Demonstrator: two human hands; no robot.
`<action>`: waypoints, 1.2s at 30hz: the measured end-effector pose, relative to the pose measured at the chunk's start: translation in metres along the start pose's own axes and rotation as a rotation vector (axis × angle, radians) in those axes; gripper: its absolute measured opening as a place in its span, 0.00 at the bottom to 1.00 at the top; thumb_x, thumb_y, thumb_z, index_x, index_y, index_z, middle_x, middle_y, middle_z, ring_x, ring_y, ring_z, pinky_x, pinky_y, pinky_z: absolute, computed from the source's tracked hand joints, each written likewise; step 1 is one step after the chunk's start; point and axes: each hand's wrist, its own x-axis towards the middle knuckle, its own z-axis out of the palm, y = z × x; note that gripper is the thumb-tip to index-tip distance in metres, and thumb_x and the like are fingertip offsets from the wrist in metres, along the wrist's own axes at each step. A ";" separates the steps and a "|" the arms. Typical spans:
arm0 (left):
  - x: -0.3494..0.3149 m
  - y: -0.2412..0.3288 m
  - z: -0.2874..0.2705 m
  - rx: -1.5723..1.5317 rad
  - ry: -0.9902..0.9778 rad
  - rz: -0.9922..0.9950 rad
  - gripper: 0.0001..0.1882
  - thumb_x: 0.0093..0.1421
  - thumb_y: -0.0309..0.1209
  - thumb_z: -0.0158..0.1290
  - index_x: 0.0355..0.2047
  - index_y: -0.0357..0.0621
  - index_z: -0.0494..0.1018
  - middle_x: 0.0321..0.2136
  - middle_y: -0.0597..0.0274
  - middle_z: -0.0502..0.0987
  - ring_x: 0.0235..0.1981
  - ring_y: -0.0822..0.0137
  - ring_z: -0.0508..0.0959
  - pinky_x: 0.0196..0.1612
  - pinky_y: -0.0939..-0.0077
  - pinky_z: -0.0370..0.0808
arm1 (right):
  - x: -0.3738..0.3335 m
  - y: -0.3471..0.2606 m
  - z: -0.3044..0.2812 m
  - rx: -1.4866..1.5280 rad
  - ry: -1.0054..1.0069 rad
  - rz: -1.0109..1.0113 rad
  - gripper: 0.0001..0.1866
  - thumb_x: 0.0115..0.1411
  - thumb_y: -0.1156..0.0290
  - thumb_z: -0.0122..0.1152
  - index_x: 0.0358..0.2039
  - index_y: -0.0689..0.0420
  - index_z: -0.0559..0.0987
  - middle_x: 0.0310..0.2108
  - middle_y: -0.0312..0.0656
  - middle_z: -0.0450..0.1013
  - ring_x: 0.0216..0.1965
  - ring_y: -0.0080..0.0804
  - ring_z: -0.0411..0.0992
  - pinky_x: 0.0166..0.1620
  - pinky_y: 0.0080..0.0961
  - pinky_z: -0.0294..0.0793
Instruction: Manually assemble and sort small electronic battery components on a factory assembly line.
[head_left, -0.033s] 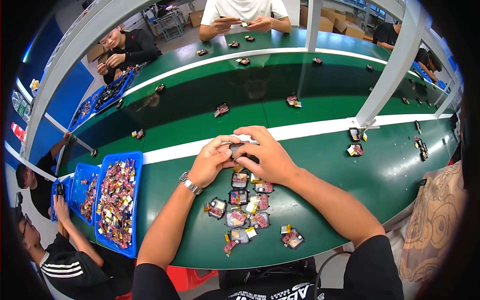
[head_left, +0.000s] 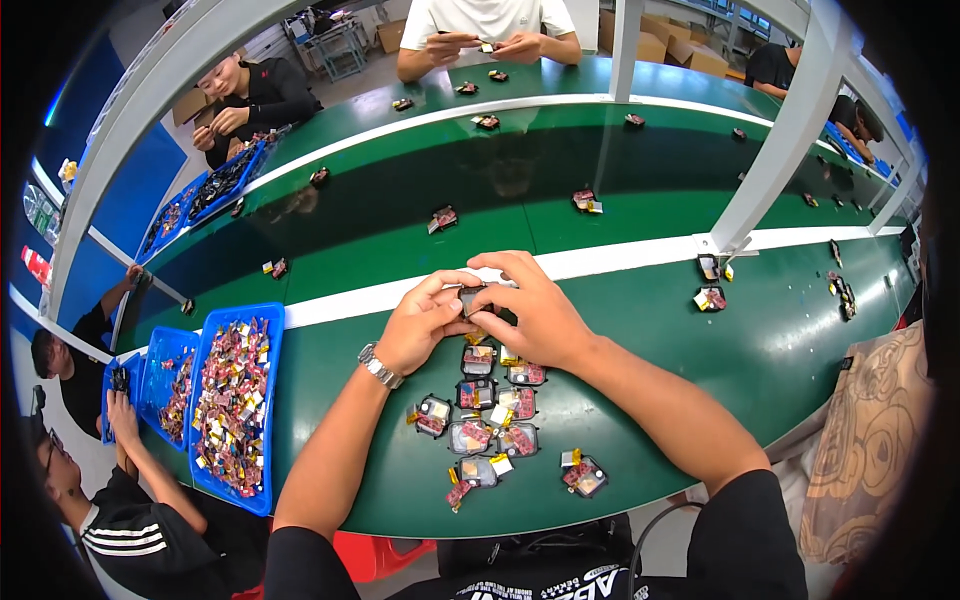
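Between both hands is a small dark plastic casing (head_left: 472, 297), partly hidden by my fingers. My left hand (head_left: 425, 325), with a metal-band watch on its wrist, pinches it from the left. From the right, the thumb and fingertips of my right hand (head_left: 530, 318) grip the same casing. Just below my hands, several open black casings (head_left: 478, 392) lie grouped on the green table, with reddish circuit boards and silver-and-yellow battery packs in or beside them. One similar casing (head_left: 585, 476) lies apart, nearer my right forearm.
Left of my arm stands a blue tray (head_left: 279, 380) heaped with circuit boards and battery packs; a smaller blue tray (head_left: 150, 385) adjoins it. A white rail (head_left: 620, 262) separates my table from the green belt (head_left: 380, 235), which carries scattered casings. A grey post (head_left: 775, 150) rises at right. Other people sit around.
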 end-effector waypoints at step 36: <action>-0.001 -0.003 -0.002 -0.003 -0.023 -0.005 0.16 0.65 0.28 0.49 0.53 0.43 0.66 0.46 0.60 0.75 0.46 0.72 0.76 0.49 0.77 0.75 | -0.003 -0.005 0.010 0.162 0.068 0.202 0.06 0.53 0.74 0.64 0.32 0.58 0.82 0.48 0.42 0.72 0.50 0.39 0.69 0.49 0.32 0.72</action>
